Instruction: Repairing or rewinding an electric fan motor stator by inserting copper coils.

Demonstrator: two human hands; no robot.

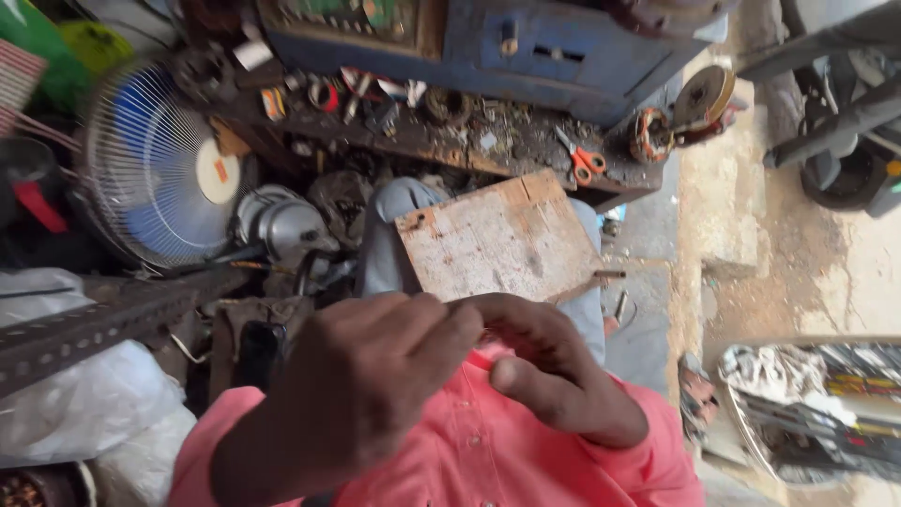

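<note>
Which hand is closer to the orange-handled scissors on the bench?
Right. The right hand sits below the scissors, slightly left of them; the left hand is farther left, fingertips meeting the right's.

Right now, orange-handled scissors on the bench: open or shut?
Shut, as far as it shows: the scissors lie flat on the cluttered workbench, handle loops side by side, blades together as one line.

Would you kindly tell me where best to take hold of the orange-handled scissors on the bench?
Probably by the orange loop handles: the scissors lie flat on the cluttered bench, loops toward the near edge, blades pointing away. Come from the near side with the right hand, avoiding the blades.
</note>
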